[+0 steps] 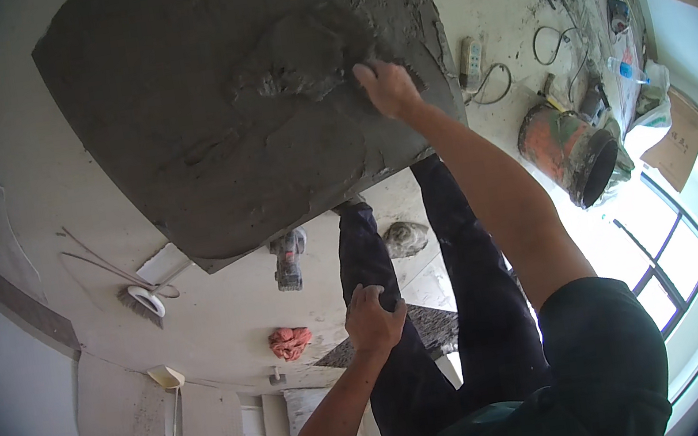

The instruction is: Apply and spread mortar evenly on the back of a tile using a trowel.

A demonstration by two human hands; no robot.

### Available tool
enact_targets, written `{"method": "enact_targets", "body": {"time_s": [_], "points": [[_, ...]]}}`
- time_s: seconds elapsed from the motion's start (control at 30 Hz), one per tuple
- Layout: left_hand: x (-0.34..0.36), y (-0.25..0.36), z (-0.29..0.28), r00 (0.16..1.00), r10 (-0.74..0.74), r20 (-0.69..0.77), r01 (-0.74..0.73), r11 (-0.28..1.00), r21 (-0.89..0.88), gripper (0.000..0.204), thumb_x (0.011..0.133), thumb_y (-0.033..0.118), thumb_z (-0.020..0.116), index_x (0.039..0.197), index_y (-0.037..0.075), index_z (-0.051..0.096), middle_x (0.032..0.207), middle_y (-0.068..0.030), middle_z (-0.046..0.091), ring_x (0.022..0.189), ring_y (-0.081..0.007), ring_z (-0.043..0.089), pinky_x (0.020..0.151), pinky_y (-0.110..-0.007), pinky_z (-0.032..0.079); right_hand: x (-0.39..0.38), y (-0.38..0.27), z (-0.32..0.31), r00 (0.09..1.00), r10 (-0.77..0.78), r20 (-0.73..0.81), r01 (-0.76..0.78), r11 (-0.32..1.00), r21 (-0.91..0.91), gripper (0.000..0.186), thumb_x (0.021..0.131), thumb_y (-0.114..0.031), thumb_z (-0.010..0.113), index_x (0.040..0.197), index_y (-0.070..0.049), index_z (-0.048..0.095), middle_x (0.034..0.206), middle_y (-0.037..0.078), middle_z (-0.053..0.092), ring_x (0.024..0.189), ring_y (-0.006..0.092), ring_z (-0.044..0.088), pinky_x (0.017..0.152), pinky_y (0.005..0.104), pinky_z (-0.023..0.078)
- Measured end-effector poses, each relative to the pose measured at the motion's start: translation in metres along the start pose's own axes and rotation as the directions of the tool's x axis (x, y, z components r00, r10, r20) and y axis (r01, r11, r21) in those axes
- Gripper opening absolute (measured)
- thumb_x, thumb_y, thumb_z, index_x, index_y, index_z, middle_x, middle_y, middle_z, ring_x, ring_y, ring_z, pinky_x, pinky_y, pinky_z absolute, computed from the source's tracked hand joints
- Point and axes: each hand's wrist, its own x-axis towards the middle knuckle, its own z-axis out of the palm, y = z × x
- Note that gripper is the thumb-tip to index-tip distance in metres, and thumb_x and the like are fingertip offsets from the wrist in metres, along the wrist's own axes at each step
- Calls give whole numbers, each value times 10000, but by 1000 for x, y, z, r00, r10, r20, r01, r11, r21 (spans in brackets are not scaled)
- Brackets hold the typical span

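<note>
A large slab (209,175), spread with wet grey mortar, fills the upper middle. On its right part, my right hand (389,87) is closed around what looks like a trowel, whose dark toothed edge (416,76) shows just past the fingers; the hand and mortar hide the rest. A thick heap of mortar (299,55) lies directly left of that hand. My left hand (375,317) rests on my trouser leg near the knee, thumb apart from the fingers, holding nothing.
A dirty orange bucket (544,146) lies tipped at right, near a power strip (470,58) and cables. On the floor below the slab are a power tool (288,260), a mortar lump (405,238), a red cloth (291,343) and a brush (142,302). Boards (121,406) lean on the wall.
</note>
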Motion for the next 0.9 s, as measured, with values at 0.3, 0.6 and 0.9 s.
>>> {"method": "enact_targets", "body": {"time_s": [0.3,0.6,0.9], "points": [[0,-14,-13,1000,13,5,-13,997,72,465,739,341,788,1095,75,654,1254,-220,620,1197,-377,590,1003,-448,493,-35,-29,62,990,1,140,-40,960,278,517,967,-456,516,884,33,661,810,271,672,813,435,681,730,494,515],[-4,0,2,994,101,-33,-90,966,241,418,742,324,785,1048,71,654,1029,-127,634,988,-333,646,852,-430,541,-36,-58,54,750,-124,650,-366,740,564,529,979,-480,512,805,9,613,610,116,570,513,220,577,513,416,488],[-2,32,25,997,-41,71,10,922,387,469,765,389,786,1112,97,669,1161,-121,675,1085,-319,649,908,-443,531,-81,-65,-5,814,-487,317,197,745,637,554,977,-497,494,1004,24,680,882,213,685,868,327,678,810,473,528]]}}
